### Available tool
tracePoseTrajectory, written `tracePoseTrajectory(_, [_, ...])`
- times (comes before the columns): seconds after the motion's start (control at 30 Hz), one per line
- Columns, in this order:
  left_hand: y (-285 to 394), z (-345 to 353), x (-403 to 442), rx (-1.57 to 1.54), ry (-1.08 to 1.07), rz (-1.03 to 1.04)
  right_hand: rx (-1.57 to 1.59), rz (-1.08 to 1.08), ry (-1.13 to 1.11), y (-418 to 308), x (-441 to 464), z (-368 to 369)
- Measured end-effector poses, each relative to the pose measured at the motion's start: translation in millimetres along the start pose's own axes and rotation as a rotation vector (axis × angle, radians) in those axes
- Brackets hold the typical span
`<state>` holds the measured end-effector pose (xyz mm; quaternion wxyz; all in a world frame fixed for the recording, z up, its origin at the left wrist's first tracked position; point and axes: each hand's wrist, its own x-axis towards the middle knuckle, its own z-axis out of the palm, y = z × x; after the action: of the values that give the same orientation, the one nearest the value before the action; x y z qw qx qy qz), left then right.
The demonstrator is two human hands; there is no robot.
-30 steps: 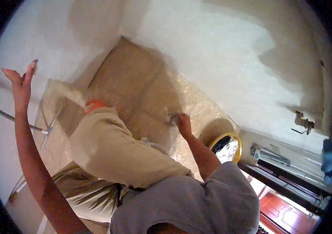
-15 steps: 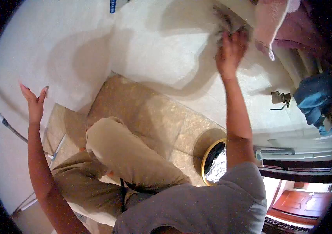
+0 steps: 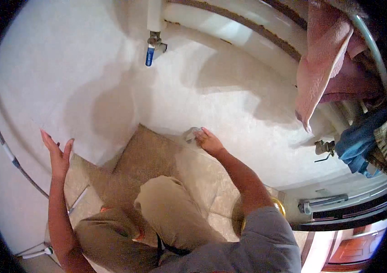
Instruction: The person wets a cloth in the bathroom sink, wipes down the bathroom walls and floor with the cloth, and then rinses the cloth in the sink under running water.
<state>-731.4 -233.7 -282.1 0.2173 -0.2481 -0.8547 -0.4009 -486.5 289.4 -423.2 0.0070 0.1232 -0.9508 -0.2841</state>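
Note:
My right hand (image 3: 210,142) is closed around a bunched grey cloth (image 3: 190,135), low on the white wall (image 3: 175,100), just above the edge of the brown floor tiles (image 3: 148,157). Much of the cloth is hidden by its small size and my fingers. On the other side, my left hand (image 3: 58,154) is raised near the left wall with thumb and fingers apart, holding nothing.
A valve with a blue lever (image 3: 150,55) sticks out from the wall. Pink towels (image 3: 323,59) and blue cloth (image 3: 357,139) hang at the right. A yellow-rimmed bin (image 3: 278,207) stands behind my right arm. A hose (image 3: 14,160) runs along the left.
My right hand has moved with the cloth from high on the wall down and left to near the floor tiles. My view has shifted, bringing more of the valve into sight. My left hand stays open.

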Motion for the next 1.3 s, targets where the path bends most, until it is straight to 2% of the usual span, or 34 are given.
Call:
tracePoseTrajectory(0.03, [10.3,-0.9,-0.3,-0.034,0.001,-0.050,0.112,-0.027,0.016,16.4,-3.3,-36.4])
tracePoseTrajectory(0.23, [4.1,-0.5,-1.5,0.010,0.032,0.059,-0.063,0.236,0.294,79.7,-11.7,-161.1])
tracePoseTrajectory(0.4, [2.6,-0.4,0.3,-0.038,0.040,0.025,-0.156,0.517,0.440,118.3,-43.6,-212.7])
tracePoseTrajectory(0.53, [11.1,-1.0,-0.5,-0.064,0.037,0.024,-0.173,0.757,0.533,118.6,-109.2,-199.4])
tracePoseTrajectory(0.63, [10.6,1.9,-1.7,-0.071,0.063,0.076,-0.192,0.839,0.444,91.3,-176.4,-167.6])
tracePoseTrajectory(0.77, [12.0,0.5,2.7,-0.046,0.119,0.225,-0.062,0.930,0.142,48.1,-258.9,-106.5])
tracePoseTrajectory(0.8, [7.2,2.5,2.6,-0.044,0.129,0.231,-0.080,0.975,0.009,42.1,-265.6,-103.5])
tracePoseTrajectory(0.87, [8.0,1.1,3.5,-0.018,0.126,0.214,-0.069,0.997,-0.020,39.4,-271.9,-102.8])
tracePoseTrajectory(0.97, [24.8,-12.5,0.8,0.019,0.107,0.171,-0.026,0.986,0.123,38.2,-275.5,-103.4])
tracePoseTrajectory(1.03, [48.1,-20.8,-6.1,-0.018,0.146,0.182,0.051,1.022,0.105,34.2,-270.9,-120.1])
tracePoseTrajectory(1.13, [77.4,-39.6,-13.0,0.101,0.237,0.330,0.004,1.048,0.081,30.1,-278.5,-114.8])
tracePoseTrajectory(1.23, [109.3,-56.7,-20.9,0.067,0.144,0.173,-0.004,1.019,0.041,34.0,-279.7,-122.4])
tracePoseTrajectory(1.3, [134.7,-70.4,-26.1,0.037,0.092,0.177,-0.006,1.009,0.090,34.6,-281.7,-121.4])
